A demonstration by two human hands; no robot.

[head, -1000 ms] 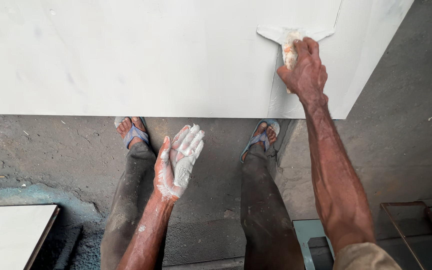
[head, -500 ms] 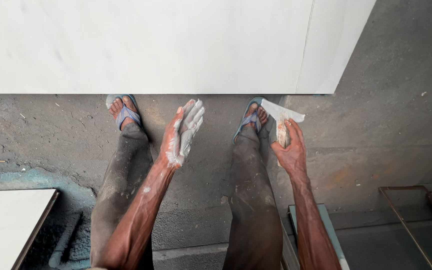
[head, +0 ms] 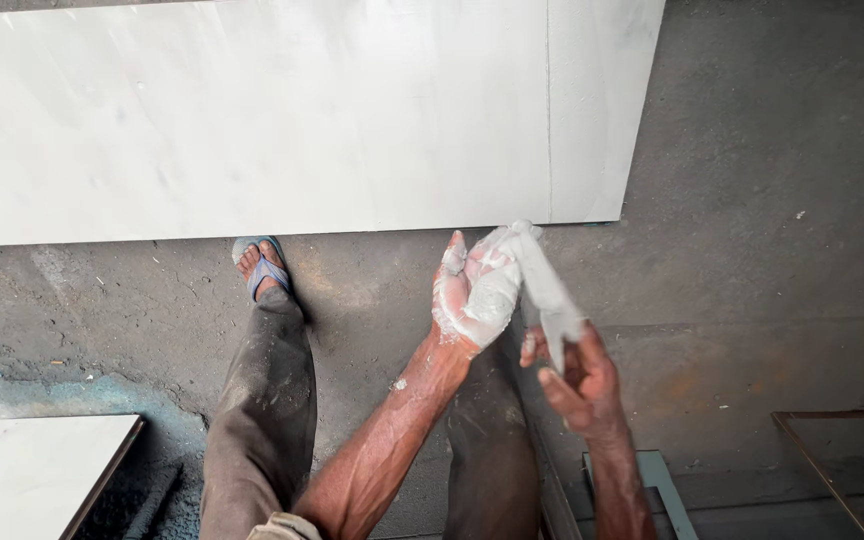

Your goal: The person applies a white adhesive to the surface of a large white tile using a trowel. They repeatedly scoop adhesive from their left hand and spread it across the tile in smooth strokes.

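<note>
Right hand [head: 577, 375] pinches a white scraper [head: 544, 285], blade laid on the spread, paste-caked left hand [head: 474, 290]. White slab [head: 252, 120] lies just beyond, sandalled foot [head: 260, 265] at its edge.

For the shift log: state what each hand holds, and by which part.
The right hand grips a white scraper blade by its lower end. The left hand, caked in white paste, holds nothing; its palm touches the blade's upper end.

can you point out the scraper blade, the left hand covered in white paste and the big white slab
scraper blade [head: 549, 290], head view, middle of the white-coated flat blade
left hand [head: 476, 290], head view, paste-coated palm
right hand [head: 574, 378], head view, knuckles gripping the blade's lower end
white slab [head: 282, 115], head view, bare face of the slab
</note>
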